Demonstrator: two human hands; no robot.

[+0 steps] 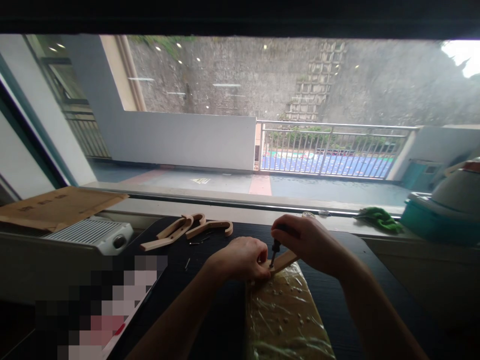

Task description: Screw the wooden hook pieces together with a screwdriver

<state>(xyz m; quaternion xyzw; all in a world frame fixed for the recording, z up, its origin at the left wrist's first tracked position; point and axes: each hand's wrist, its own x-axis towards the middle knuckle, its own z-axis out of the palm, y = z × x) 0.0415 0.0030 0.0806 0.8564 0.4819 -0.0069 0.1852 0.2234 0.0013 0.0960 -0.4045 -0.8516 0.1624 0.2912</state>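
My right hand (309,242) is closed around the dark handle of a screwdriver (276,247). The tool's shaft points down, and its tip meets a light wooden piece (288,261) lying across the far end of a board (283,320) wrapped in clear plastic. My left hand (243,257) is closed on the left end of that wooden piece, its fingers pressing it against the board; the curled fingers hide this end. Whether a screw sits under the tip is too small to tell. Small bumps or holes dot the wrapped board.
Several curved wooden hooks (213,227) and loose screws (187,264) lie on the black table (225,320). A white heater-like unit (93,235) with brown paper (56,205) stands left. Along the window sill are a green cloth (380,220) and a teal container (431,220).
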